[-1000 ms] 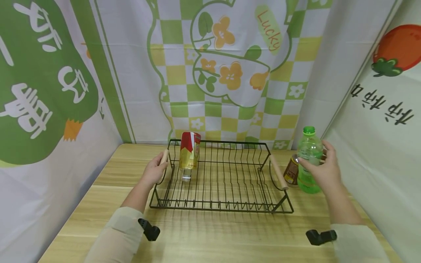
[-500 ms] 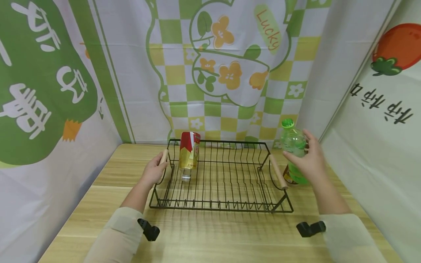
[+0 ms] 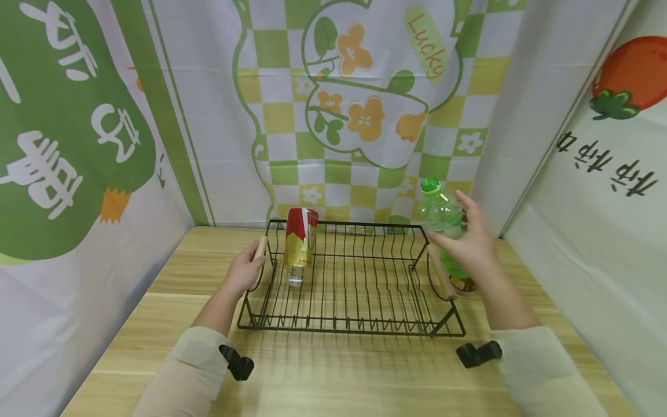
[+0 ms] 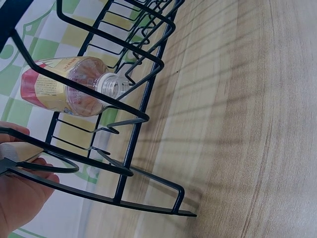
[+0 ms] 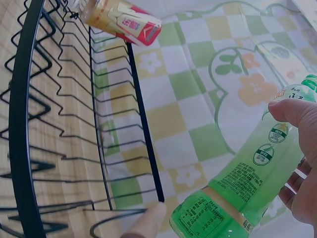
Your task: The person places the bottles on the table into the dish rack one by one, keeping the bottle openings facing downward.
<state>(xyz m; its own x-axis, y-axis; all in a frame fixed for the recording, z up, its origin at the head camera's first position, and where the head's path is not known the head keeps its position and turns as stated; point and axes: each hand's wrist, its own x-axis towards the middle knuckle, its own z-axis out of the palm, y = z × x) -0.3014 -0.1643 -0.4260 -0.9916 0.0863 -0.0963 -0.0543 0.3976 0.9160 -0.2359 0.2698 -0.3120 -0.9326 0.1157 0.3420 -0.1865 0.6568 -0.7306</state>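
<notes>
- At left edge of rack (image 3: 334, 331): left hand (image 3: 245, 271) grips wooden handle (image 3: 261, 248).
- Near right edge: right hand (image 3: 473, 240) grips green bottle (image 3: 443, 217), tilted.
- Rack's left end: red-yellow bottle (image 3: 300, 240), neck down.
- Tabletop (image 3: 333, 373), right: can (image 3: 462, 284).

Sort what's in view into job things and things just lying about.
Likely the job's: green bottle, in the right grip; wire rack, in the left grip; red-and-gold bottle, neck-down.
Just lying about: brown can, possibly waiting its turn; printed curtain.

Two bottles (image 3: 444, 217) (image 3: 300, 246), one rack (image 3: 351, 332), one can (image 3: 462, 284)
</notes>
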